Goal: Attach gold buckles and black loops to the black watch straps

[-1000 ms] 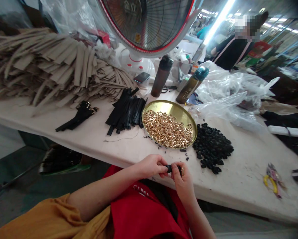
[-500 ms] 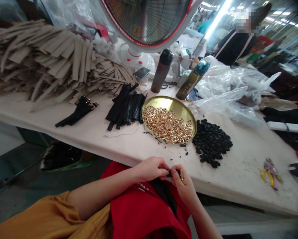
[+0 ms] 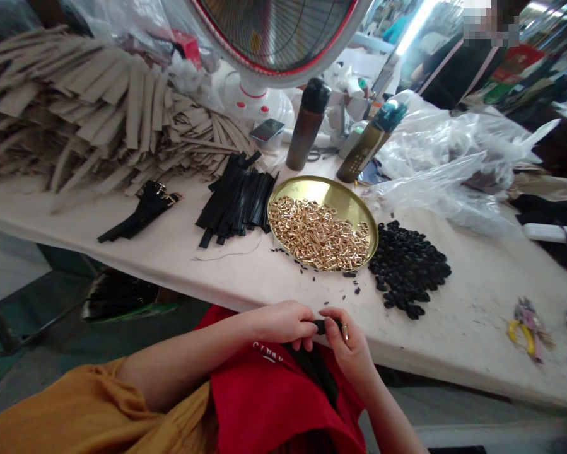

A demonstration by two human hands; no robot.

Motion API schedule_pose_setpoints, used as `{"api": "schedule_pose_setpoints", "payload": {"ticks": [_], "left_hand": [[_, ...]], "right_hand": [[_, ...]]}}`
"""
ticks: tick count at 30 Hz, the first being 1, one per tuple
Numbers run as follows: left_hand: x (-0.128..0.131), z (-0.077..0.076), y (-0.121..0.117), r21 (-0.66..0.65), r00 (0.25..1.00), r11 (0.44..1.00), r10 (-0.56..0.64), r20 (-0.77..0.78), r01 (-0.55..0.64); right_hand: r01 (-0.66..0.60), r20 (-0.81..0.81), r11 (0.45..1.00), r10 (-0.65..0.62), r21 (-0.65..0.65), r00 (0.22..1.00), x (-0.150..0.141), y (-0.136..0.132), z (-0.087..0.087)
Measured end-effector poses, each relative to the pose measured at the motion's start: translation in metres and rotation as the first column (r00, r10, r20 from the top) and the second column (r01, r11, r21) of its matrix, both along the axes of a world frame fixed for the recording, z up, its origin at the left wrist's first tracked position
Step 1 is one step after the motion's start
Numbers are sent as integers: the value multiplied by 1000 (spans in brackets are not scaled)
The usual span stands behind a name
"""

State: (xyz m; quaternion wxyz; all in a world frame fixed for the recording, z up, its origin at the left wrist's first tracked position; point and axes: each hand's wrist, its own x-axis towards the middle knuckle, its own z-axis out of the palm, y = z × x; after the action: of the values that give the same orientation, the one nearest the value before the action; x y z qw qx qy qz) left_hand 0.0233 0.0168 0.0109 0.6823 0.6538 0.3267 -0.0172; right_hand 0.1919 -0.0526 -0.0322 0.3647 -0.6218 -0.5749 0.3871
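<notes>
Over the table's front edge, my left hand and my right hand pinch one black strap between them. A gold buckle shows at the strap's right end, by my right fingers. The strap's other end is partly hidden by my hands. Beyond them stands a round gold tray filled with small gold buckles. A pile of small black loops lies to its right, and a stack of flat black straps to its left. Farther left is a bundle of black straps with gold buckles.
Grey-brown strips are heaped at the back left. A fan, a dark bottle, a tilted bottle and plastic bags line the back. Pliers lie at right. A person is behind.
My hands keep hold of the strap, with only slight shifts of the fingers and wrists. The view has tilted a little, so the table's things sit slightly higher.
</notes>
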Motion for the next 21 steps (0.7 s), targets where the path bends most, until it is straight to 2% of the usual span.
{"api": "schedule_pose_setpoints", "payload": {"ticks": [2, 6, 10, 16, 21], "left_hand": [[-1, -2, 3, 1, 1000, 1000, -21, -12, 21], [-2, -15, 3, 41, 999, 998, 37, 2, -37], [0, -24, -1, 112, 999, 992, 54, -2, -53], [1, -15, 1, 144, 992, 982, 122, 6, -122], [1, -15, -4, 193, 984, 966, 177, 2, -174]], "right_hand": [[5, -22, 1000, -6, -19, 1000, 1, 2, -1], [7, -23, 999, -8, -47, 1000, 2, 1, -3], [-40, -3, 998, 40, -57, 999, 2, -1, -2], [86, -59, 996, -87, -18, 994, -3, 4, 2], [18, 15, 999, -17, -33, 1000, -2, 5, 4]]}}
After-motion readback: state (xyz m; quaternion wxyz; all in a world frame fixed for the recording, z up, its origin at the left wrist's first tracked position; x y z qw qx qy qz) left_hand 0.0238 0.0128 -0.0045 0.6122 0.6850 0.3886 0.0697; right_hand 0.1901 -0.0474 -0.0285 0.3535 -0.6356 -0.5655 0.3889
